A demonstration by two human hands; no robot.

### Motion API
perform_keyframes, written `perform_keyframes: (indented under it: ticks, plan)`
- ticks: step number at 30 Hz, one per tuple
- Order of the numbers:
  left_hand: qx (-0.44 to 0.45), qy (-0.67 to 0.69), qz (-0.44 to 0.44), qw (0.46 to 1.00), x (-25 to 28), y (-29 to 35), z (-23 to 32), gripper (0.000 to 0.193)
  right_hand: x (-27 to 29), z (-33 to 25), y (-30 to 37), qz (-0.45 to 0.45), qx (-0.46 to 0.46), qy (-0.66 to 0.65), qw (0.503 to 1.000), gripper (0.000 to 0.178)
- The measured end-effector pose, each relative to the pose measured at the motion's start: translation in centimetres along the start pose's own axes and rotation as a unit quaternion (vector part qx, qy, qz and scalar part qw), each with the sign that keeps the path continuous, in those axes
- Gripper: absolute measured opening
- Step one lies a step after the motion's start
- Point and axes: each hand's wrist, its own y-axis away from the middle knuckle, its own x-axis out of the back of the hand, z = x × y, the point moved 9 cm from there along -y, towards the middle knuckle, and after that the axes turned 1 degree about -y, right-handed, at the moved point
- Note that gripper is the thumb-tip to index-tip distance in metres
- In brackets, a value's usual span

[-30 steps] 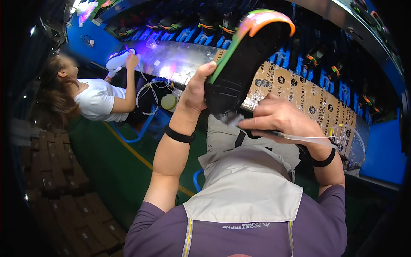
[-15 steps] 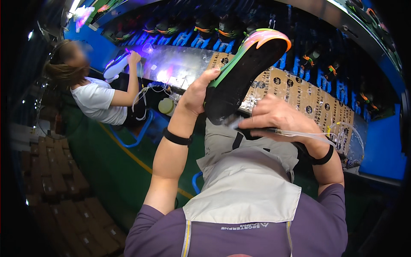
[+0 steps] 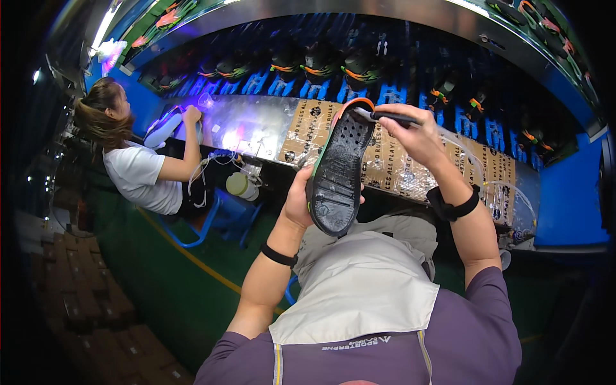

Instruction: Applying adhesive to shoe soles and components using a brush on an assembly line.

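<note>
A shoe sole (image 3: 337, 183) is held up over my lap, its black inner side facing me, with ridges, rows of holes and a wet-looking sheen. Its rim is orange at the far end and green along the left. My left hand (image 3: 297, 200) grips it by the lower left edge, with the fingers mostly hidden behind. In my right hand (image 3: 416, 136) is a dark-handled brush (image 3: 399, 119), held like a pen. The brush's pale tip touches or nearly touches the inside of the sole's far end. A clear tube (image 3: 463, 144) trails from the handle past my right wrist.
Printed cardboard (image 3: 404, 170) covers part of the metal bench (image 3: 256, 128). Behind stands a row of blue shoe forms (image 3: 314, 88) with dark uppers. A person (image 3: 144, 163) works at the left. A lidded container (image 3: 240, 186) hangs near the bench, and stacked cartons (image 3: 77, 276) stand lower left.
The sole has come lower and turned, so its holed, ridged inner side now shows. My right hand has carried the brush from the sole's near end up to its far end.
</note>
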Motion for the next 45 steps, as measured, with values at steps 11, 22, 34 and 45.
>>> perform_keyframes:
  ticks: [11,22,34,45]
  plan:
    - [-0.096,0.046,0.046,0.993,1.9,-0.2,1.6,0.073,-7.0,-7.6,6.8,-0.279,0.128,-0.078,0.949,0.027]
    - [-0.095,0.018,0.026,0.995,1.7,-0.3,1.9,0.074,-8.1,-8.5,6.9,-0.327,0.157,-0.015,0.932,0.029]
    - [-0.107,0.053,0.045,0.992,2.8,0.0,2.2,0.073,-8.0,-7.0,7.2,-0.296,0.081,-0.06,0.95,0.031]
    - [-0.198,0.227,0.055,0.952,10.2,2.2,2.4,0.09,-1.0,9.2,5.6,0.086,-0.074,0.01,0.994,0.036]
